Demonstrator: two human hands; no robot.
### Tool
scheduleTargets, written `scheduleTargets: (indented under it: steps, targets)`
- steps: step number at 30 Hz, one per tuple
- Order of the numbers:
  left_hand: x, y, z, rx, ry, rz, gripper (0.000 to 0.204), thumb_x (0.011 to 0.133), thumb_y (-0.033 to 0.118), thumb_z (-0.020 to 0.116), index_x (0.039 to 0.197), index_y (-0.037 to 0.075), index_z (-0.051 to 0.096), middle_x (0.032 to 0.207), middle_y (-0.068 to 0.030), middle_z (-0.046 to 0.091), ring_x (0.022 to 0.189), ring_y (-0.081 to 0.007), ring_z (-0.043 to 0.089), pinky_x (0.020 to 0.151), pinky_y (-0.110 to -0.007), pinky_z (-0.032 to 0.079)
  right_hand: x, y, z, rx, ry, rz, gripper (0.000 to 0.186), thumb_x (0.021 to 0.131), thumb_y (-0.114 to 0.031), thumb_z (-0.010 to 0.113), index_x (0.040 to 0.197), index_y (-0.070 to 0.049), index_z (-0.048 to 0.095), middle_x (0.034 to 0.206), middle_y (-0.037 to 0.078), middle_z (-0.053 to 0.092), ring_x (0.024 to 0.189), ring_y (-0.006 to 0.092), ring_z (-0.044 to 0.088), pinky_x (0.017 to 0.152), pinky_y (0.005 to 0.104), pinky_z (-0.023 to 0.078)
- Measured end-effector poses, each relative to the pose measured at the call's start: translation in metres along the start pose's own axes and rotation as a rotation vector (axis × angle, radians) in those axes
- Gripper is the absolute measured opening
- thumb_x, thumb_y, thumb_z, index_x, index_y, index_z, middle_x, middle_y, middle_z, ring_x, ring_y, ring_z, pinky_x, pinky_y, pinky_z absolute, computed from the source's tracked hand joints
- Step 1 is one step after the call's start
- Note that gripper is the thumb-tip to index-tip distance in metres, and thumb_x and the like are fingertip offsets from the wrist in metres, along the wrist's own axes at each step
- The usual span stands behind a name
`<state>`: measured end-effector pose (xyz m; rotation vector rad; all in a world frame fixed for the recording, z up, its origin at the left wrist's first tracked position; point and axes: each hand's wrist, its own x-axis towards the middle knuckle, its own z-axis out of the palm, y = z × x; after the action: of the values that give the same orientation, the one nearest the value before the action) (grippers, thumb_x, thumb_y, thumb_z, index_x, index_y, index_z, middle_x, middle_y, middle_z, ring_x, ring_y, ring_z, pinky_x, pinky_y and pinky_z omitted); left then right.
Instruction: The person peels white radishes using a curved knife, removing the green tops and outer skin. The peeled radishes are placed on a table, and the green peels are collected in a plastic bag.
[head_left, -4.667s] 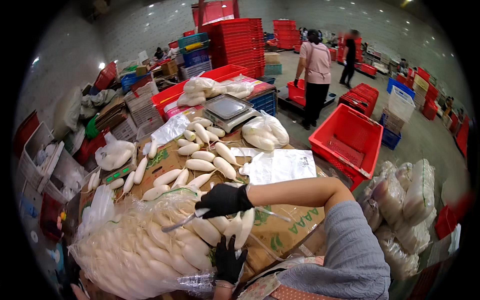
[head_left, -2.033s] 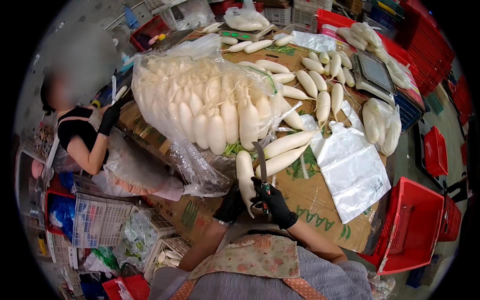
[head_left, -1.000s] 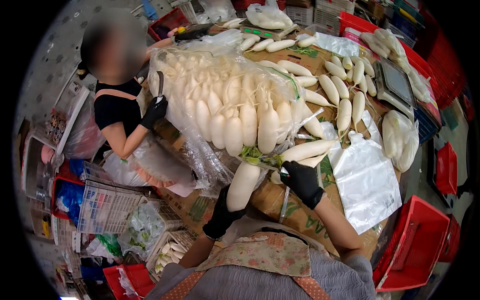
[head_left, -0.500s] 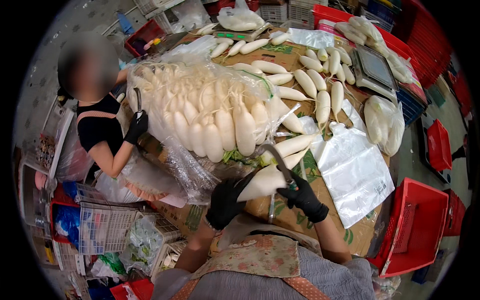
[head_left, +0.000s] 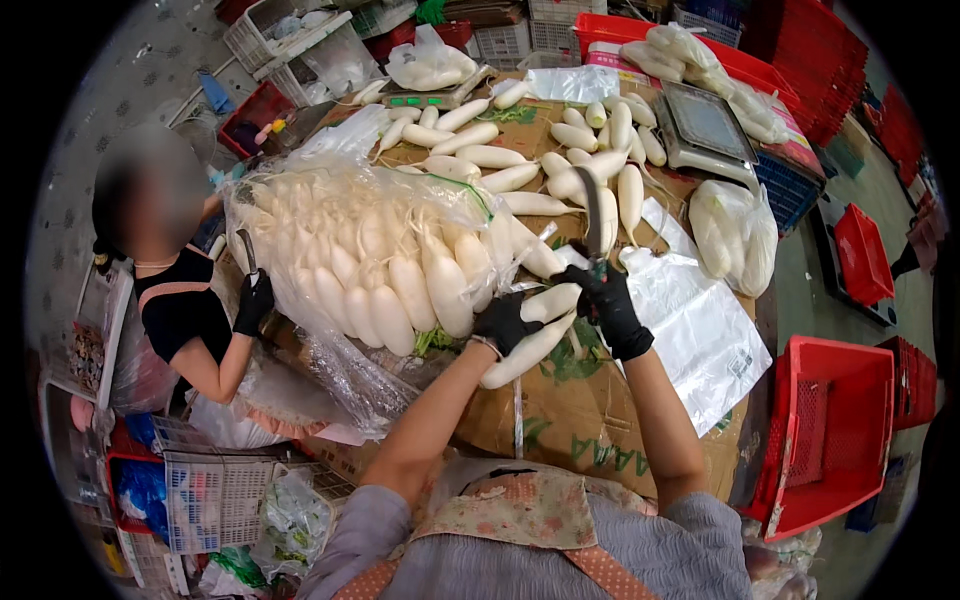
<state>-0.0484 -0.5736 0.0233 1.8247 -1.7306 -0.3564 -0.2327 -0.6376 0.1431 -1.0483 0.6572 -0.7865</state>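
In the middle, my left hand (head_left: 505,322), in a black glove, is closed on a white radish (head_left: 553,302) lying on the cardboard-covered table. Another radish (head_left: 528,357) lies close against it on the near side. My right hand (head_left: 618,318), also gloved in black, grips a curved knife (head_left: 598,215), its blade pointing up and away from me. Left of my hands, a large clear plastic bag (head_left: 345,195) spreads over many stacked radishes (head_left: 405,290). Trimmed radishes (head_left: 490,156) lie loose beyond my hands, and flat plastic bags (head_left: 690,330) lie to the right.
A co-worker (head_left: 185,310) stands at the left holding another curved knife (head_left: 247,252). Scales (head_left: 705,130) stand at the back of the table (head_left: 590,420). A filled bag of radishes (head_left: 735,235) is at its right edge, above a red crate (head_left: 830,430). White crates (head_left: 220,500) stand lower left.
The radish my left hand held near me has left it; that hand has reached forward onto another radish. My right hand has moved forward with the knife, and the view has shifted.
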Motion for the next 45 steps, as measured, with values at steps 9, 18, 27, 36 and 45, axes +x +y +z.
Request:
scheduleTargets:
  steps: [9,18,27,36,45]
  targets:
    - [-0.056,0.103,-0.118,-0.232,0.402,-0.238,0.051,0.063,0.014,0.072,0.106,0.002,0.047,0.095,-0.0136,0.052,0.091,-0.028,0.051,0.08,-0.034,0.041,-0.068,0.06,-0.017,-0.322,0.22,0.056,0.032,0.077,-0.02,0.061,0.106,-0.007,0.055,0.067,0.007,0.061,0.053,0.0122,0.057,0.042,0.0223,0.04]
    - [-0.122,0.046,-0.125,-0.251,0.509,-0.29,0.058,0.061,0.013,0.073,0.112,0.001,0.048,0.101,-0.013,0.048,0.095,-0.0245,0.046,0.083,-0.035,0.038,-0.025,0.023,0.057,-1.276,0.037,-0.706,0.04,0.069,-0.019,0.065,0.108,-0.017,0.055,0.077,0.01,0.061,0.063,0.0228,0.059,0.054,0.0315,0.045]
    - [-0.192,0.027,-0.14,-0.265,0.739,-0.407,0.059,0.06,0.01,0.073,0.111,0.0,0.046,0.104,-0.0132,0.049,0.092,-0.0235,0.05,0.08,-0.034,0.041,0.032,0.025,0.044,-1.526,-0.215,-0.667,0.031,0.073,-0.026,0.058,0.102,-0.015,0.056,0.073,0.008,0.06,0.061,0.0232,0.059,0.051,0.0353,0.044]
    - [-0.158,0.043,-0.158,-1.587,1.059,-0.381,0.041,0.079,0.018,0.06,0.115,0.005,0.043,0.111,-0.0096,0.05,0.103,-0.0225,0.048,0.089,-0.036,0.042,-0.065,0.055,0.117,-1.022,-0.164,-0.437,0.027,0.077,-0.024,0.058,0.098,-0.008,0.052,0.07,0.014,0.059,0.06,0.0322,0.058,0.053,0.0396,0.045]
    - [-0.171,0.069,-0.14,-1.765,1.057,-0.622,0.047,0.077,0.022,0.063,0.113,0.001,0.044,0.112,-0.0115,0.049,0.103,-0.0215,0.048,0.091,-0.03,0.042,-0.089,0.093,0.14,-1.047,-0.131,-0.58,0.027,0.076,-0.021,0.058,0.097,-0.005,0.051,0.074,0.014,0.06,0.055,0.0298,0.058,0.048,0.037,0.046]
